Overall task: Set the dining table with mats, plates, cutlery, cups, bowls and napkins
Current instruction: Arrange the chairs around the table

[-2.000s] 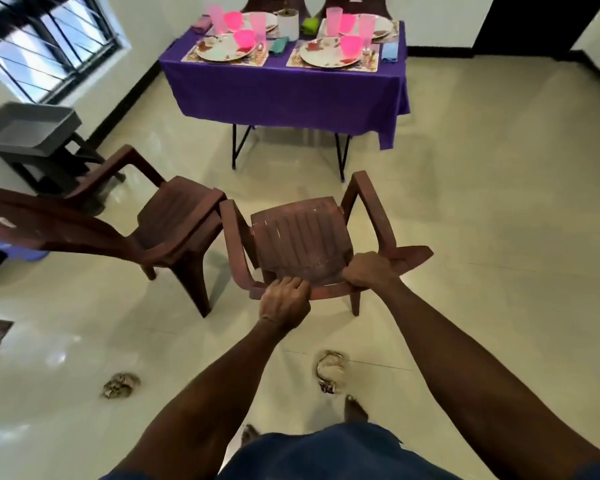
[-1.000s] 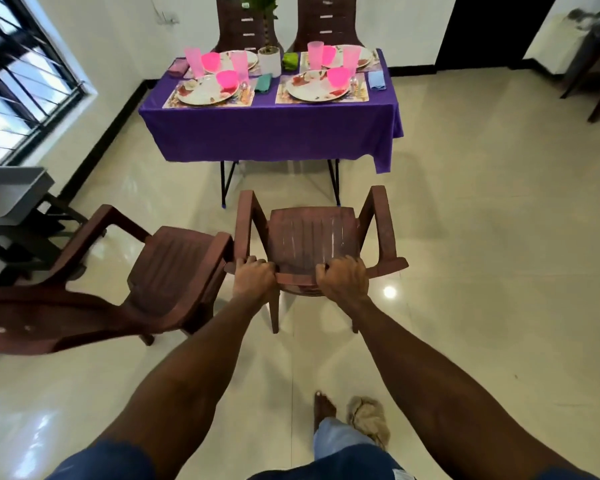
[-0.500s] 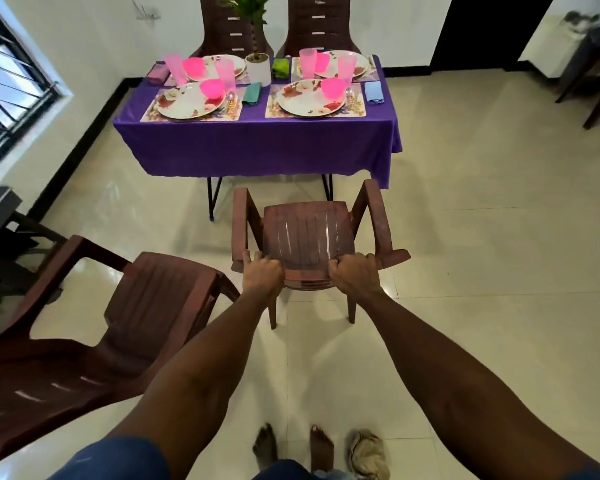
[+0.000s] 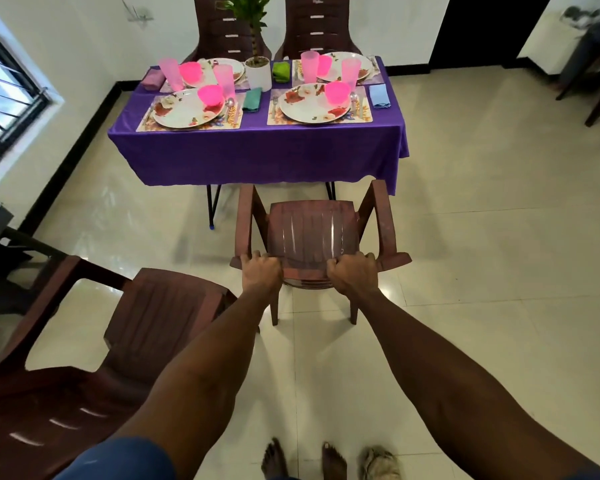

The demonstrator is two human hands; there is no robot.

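Four places appear fully laid on the surface [image 4: 257,147]; left hand [image 4: 261,271] and right hand [image 4: 353,273], fingers clenched on a chair [image 4: 310,230], suggest only seating remains.

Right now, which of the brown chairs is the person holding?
The chair facing the purple table, gripped by the left hand and right hand.

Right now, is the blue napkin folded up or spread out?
Folded. The blue napkin lies as a small neat rectangle on the purple tablecloth, just right of the near right placemat.
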